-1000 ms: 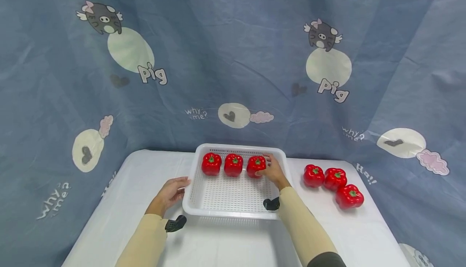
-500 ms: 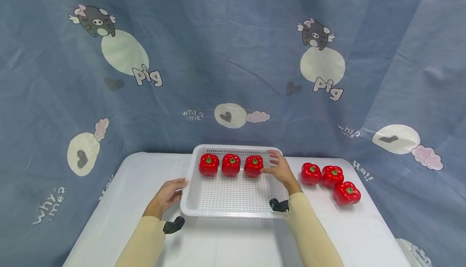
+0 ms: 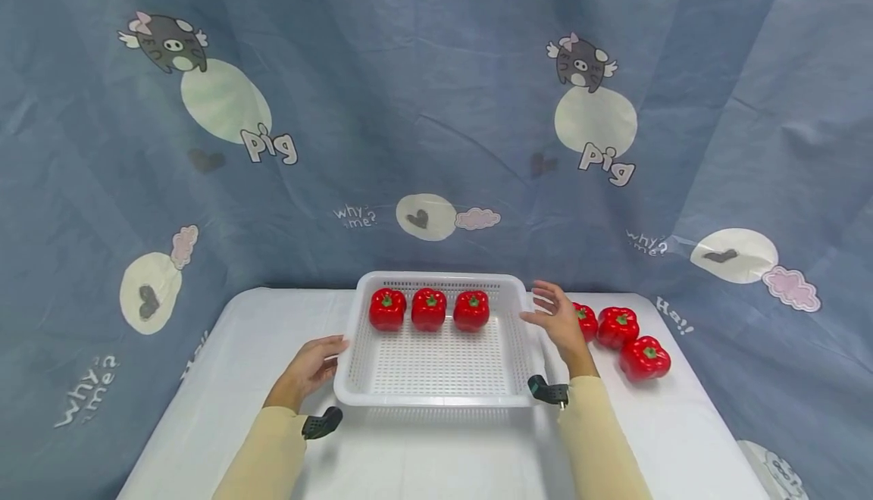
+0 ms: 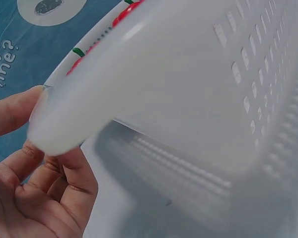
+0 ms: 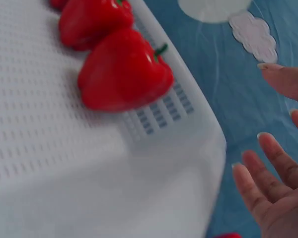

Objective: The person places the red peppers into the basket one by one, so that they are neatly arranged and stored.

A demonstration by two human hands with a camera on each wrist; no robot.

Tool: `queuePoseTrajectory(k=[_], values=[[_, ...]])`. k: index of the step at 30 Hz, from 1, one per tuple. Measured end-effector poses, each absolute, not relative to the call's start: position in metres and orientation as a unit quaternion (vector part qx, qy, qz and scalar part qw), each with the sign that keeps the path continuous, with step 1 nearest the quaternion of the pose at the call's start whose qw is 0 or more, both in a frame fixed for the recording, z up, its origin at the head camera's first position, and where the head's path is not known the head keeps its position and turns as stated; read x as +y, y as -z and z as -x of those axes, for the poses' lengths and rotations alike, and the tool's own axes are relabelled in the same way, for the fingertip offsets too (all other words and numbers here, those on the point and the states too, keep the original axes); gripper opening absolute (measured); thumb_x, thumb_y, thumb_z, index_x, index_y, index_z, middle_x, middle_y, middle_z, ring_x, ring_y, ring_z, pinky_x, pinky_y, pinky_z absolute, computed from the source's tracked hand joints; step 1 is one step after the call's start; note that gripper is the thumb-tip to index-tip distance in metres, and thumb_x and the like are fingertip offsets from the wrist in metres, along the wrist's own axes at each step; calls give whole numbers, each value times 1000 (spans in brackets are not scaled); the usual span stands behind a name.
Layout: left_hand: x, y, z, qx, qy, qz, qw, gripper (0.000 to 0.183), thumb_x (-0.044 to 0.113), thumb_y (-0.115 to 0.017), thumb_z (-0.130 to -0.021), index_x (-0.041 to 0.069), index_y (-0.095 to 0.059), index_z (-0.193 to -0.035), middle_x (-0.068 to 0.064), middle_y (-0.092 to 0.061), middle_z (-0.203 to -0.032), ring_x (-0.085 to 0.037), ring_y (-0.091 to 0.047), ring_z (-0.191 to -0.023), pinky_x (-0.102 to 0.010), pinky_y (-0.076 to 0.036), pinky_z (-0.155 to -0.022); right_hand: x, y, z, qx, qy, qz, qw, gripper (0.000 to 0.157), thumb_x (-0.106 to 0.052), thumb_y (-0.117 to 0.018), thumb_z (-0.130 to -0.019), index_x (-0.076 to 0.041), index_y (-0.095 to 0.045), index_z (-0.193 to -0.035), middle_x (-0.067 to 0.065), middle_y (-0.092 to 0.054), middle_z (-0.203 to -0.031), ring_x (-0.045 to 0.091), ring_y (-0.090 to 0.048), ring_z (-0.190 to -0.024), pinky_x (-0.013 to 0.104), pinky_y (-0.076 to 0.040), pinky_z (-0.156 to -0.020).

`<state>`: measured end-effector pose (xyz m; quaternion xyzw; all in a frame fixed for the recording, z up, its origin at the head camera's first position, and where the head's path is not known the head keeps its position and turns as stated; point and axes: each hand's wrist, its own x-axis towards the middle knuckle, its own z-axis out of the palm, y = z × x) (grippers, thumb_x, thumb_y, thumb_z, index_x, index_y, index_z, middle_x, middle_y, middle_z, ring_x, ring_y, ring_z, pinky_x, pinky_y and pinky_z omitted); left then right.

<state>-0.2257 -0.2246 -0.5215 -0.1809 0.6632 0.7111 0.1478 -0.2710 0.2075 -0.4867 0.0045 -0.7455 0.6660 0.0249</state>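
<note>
A white perforated plastic basket (image 3: 436, 401) stands on the table with three red bell peppers in a row along its far side: a left one (image 3: 387, 309), a middle one (image 3: 429, 309) and a right one (image 3: 471, 310). My left hand (image 3: 310, 367) pinches the basket's left rim, thumb above and fingers beneath, as the left wrist view shows. Just past the right rim, my right hand (image 3: 561, 326) hangs with nothing in it, its fingers spread and relaxed. It partly hides the nearest of three loose bell peppers (image 3: 617, 326) on the right.
The white table (image 3: 423, 454) extends on both sides of the basket and in front of it. A blue printed cloth (image 3: 436, 121) rises behind and at the sides of the table.
My right hand has let go of the basket's right pepper and moved right, out over the rim towards the loose peppers. The left hand stays at the left rim. The view has shifted slightly.
</note>
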Motion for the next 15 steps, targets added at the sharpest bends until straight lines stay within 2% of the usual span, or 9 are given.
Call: queuePoseTrajectory(k=[7,15], values=[[-225,522,225,663,-709,185,151,53,19,-64,-93,-4,-45,-138,-20,-50,-134,-24,-57,-105,-26,-55,-81,235,492,263,-752,-653,67,63,68,0,-72,-84,-8,-39,-143,15,-43,-143,30,-37,-136,44,-29,-114],[-225,521,225,662,-709,193,148,50,18,-62,-94,-3,-47,-136,-20,-51,-133,-21,-59,-101,-25,-55,-81,258,503,259,-763,-630,113,95,69,-2,-71,-85,-10,-38,-145,14,-37,-149,34,-28,-140,50,-30,-112]])
